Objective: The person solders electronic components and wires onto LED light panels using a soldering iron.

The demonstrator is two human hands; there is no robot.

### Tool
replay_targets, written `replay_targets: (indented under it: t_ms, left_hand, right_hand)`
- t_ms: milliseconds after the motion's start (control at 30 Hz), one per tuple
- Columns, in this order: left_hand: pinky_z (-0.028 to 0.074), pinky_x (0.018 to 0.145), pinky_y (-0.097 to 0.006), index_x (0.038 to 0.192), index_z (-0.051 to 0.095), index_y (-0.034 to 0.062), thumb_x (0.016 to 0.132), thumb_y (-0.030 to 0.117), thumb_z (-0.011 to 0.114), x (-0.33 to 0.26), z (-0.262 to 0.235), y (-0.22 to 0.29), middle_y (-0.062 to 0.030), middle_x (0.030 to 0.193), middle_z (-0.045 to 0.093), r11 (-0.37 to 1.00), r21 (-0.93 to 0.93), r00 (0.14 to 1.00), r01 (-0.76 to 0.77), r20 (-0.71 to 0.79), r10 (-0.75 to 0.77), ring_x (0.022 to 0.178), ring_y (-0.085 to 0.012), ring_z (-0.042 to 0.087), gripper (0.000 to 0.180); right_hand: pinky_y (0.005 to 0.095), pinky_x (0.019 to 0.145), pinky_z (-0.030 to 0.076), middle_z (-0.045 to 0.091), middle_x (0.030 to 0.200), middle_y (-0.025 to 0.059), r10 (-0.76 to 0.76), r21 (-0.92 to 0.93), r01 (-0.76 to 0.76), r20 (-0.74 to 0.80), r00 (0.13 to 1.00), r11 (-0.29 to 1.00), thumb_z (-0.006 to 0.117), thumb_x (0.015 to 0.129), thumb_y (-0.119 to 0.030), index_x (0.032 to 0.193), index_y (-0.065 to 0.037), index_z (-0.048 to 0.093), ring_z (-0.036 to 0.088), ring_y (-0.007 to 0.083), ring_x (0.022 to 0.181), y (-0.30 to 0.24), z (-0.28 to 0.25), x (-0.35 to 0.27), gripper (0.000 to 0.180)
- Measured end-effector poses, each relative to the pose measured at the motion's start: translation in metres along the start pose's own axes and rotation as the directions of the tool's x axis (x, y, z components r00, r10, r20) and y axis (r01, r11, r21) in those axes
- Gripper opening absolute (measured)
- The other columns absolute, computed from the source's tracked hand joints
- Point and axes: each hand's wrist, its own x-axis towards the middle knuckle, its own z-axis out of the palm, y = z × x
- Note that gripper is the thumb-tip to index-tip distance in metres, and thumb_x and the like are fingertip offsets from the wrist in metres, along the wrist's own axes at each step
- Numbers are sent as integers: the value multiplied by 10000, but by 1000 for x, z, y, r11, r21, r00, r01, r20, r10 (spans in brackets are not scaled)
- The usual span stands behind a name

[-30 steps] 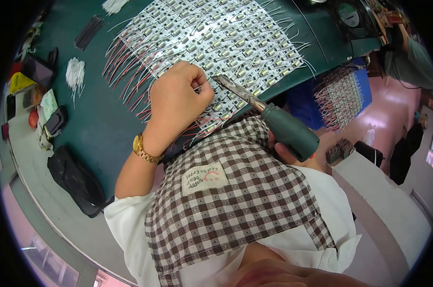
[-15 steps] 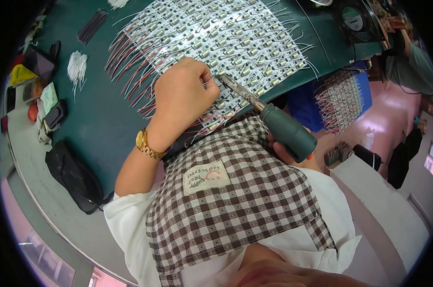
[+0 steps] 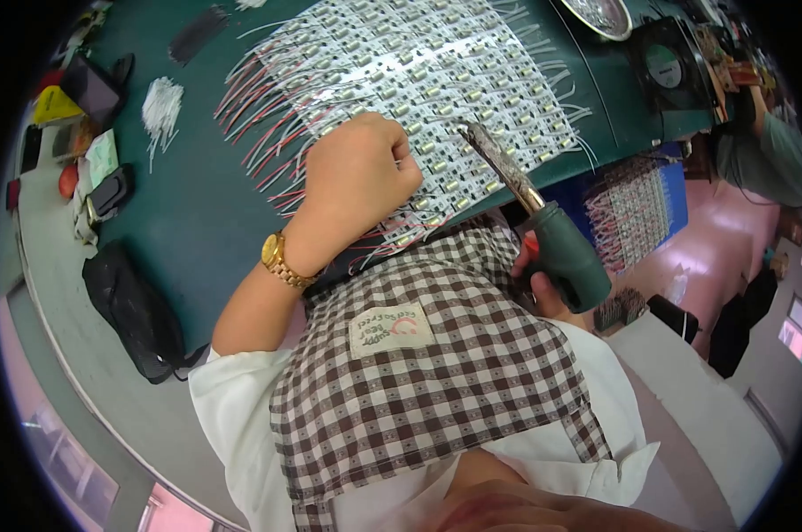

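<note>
My left hand, with a gold watch on the wrist, rests curled on a wide sheet of white LED strip boards with red and white wires, spread on a green mat. Its fingers pinch something small at the boards; what it is stays hidden. My right hand grips the dark green handle of a soldering iron. The iron's metal tip points up-left and hovers over the boards just right of my left hand. A checked apron covers my chest below.
A bundle of white wires, a black pouch and small items lie on the left of the bench. A metal bowl and a fan stand at the back right. More boards lie in a blue bin. Another person sits far right.
My left hand has shifted slightly along the boards. The soldering iron has stayed close beside it, tip still over the boards.
</note>
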Motion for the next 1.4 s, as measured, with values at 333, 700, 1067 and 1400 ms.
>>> replay_targets:
  t_ms: [333,700,1067,1400]
  left_hand:
    - [469,552,-364,649,609,36,681,101,625,8,-7,-6,-108,667,600,990,-6,990,-139,-30,139,599,-281,591,74]
    - [464,772,-466,879,660,50,831,223,640,166,-66,-123,-151,1009,557,859,443,936,257,-337,-106,990,-347,545,181]
    - [432,727,-468,902,538,42,775,20,492,161,-65,-136,-150,886,554,803,596,891,-7,-361,276,878,-338,543,137]
    - [399,548,-259,820,548,-2,880,89,559,19,-47,-27,-86,653,536,964,-267,987,-7,-157,-36,579,-103,474,109]
  right_hand:
    - [259,683,473,610,848,69,89,183,-75,-68,994,980,666,827,-99,990,6,606,579,139,749,-1,11,5,202]
    - [309,670,476,562,910,91,33,39,-37,87,996,999,637,865,-243,1278,-4,457,557,157,755,31,-7,3,510]
    - [304,715,481,574,947,83,82,241,-57,-91,993,969,622,879,-206,1258,-2,484,561,154,794,12,9,6,452]
    - [292,705,474,571,944,96,7,135,-3,-30,1000,991,618,868,-219,1249,25,479,546,148,800,20,8,9,473]
